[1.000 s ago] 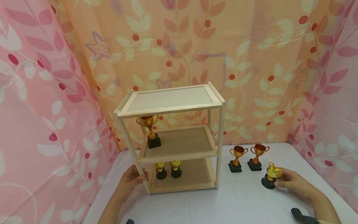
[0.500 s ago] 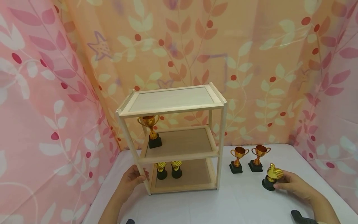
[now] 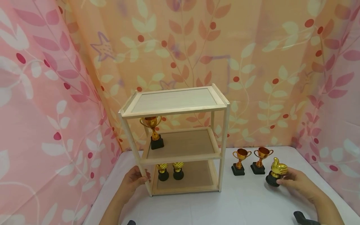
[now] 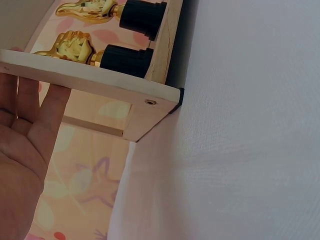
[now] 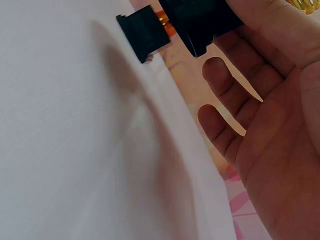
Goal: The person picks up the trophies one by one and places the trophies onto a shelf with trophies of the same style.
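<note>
My left hand [image 3: 130, 182] grips the lower front-left post of a small wooden three-tier shelf [image 3: 177, 110], thumb in front. In the left wrist view the fingers [image 4: 52, 112] pass behind that post [image 4: 95, 77]. My right hand [image 3: 300, 185] pinches a gold thumbs-up trophy [image 3: 278, 168] by its black base. The trophy tilts slightly, and in the right wrist view its base [image 5: 197, 22] hangs off the white cloth. Two gold hand-shaped trophies, one left [image 3: 162, 172] and one right [image 3: 178, 171], stand on the bottom tier, their tops hidden by the middle tier.
A gold cup trophy [image 3: 155, 132] stands at the left of the middle tier. Two bronze-coloured cups, a nearer one [image 3: 239, 161] and another [image 3: 260, 160], stand right of the shelf on the white tablecloth [image 3: 213, 207]. Floral curtains [image 3: 180, 43] enclose the back and sides.
My right hand has raised the thumbs-up trophy a little off the table and tilted it. The left hand keeps its hold on the post. The whole view shifts slightly.
</note>
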`<state>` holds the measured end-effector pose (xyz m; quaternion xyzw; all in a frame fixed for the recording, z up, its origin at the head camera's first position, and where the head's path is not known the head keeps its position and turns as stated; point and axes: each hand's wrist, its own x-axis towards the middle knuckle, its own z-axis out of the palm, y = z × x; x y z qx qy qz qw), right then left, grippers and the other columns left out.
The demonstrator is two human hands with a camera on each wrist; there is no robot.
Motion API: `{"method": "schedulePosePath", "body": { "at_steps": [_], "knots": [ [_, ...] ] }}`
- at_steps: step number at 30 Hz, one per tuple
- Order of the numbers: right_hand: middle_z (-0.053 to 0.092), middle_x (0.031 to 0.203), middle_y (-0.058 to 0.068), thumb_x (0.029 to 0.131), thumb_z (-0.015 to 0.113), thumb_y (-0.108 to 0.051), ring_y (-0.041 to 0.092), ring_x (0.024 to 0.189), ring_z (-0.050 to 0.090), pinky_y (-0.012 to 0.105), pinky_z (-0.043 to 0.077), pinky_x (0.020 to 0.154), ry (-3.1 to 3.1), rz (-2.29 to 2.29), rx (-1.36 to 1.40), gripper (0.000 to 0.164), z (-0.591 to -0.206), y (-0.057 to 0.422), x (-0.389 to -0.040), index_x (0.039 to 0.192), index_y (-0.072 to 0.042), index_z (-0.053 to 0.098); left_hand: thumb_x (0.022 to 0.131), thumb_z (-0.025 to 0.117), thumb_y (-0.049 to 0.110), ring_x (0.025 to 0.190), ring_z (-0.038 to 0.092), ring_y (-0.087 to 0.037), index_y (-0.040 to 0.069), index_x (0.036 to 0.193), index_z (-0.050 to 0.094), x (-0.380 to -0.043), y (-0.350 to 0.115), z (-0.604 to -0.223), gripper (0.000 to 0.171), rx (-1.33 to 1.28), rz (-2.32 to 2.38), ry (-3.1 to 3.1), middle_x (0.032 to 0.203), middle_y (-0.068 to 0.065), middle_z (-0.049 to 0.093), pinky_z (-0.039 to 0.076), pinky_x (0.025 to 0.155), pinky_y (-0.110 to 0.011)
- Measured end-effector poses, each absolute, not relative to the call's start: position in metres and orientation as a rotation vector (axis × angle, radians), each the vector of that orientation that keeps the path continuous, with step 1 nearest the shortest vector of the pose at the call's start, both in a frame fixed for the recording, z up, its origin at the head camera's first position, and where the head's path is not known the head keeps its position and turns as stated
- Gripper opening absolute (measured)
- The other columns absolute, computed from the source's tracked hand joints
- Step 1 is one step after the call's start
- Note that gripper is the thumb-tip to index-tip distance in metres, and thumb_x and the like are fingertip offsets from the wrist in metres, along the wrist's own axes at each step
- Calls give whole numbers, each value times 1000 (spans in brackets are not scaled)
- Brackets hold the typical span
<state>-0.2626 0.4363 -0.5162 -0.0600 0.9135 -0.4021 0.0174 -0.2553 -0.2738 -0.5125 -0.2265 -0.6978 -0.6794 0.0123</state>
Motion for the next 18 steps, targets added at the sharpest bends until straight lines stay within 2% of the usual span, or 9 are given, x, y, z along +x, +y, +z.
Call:
{"method": "schedulePosePath", "body": {
  "at_steps": [3, 7, 13, 18],
  "knots": [
    [71, 108, 0, 93, 76, -20, 0, 90, 58, 25, 52, 73, 2881, -1288, -215, 52, -510, 435, -261, 132, 8, 57, 100, 59, -4, 102, 72, -25, -7, 116, 48, -255, -274, -512, 20, -699, -2122, -2176, 108, -2, 71, 61, 90, -38],
    [70, 103, -6, 93, 76, -21, -1, 90, 58, 26, 52, 73, 2915, -1301, -221, 51, -500, 433, -259, 131, 8, 57, 100, 59, -4, 102, 72, -27, -8, 116, 48, -255, -274, -512, 20, -703, -2125, -2175, 107, -2, 71, 61, 89, -39],
    [70, 104, 0, 94, 75, -27, -2, 90, 57, 33, 51, 76, 2936, -1278, -185, 55, -486, 426, -256, 134, 6, 55, 100, 58, -4, 103, 72, -31, -8, 116, 48, -255, -274, -512, 20, -716, -2116, -2181, 108, -3, 71, 61, 89, -38],
    [69, 97, 1, 94, 76, -28, 1, 86, 58, 27, 52, 70, 3000, -1299, -200, 53, -477, 419, -255, 134, 3, 57, 100, 59, -3, 103, 72, -28, -9, 117, 48, -254, -273, -510, 21, -705, -2111, -2191, 108, -3, 71, 61, 89, -38]
  ]
}}
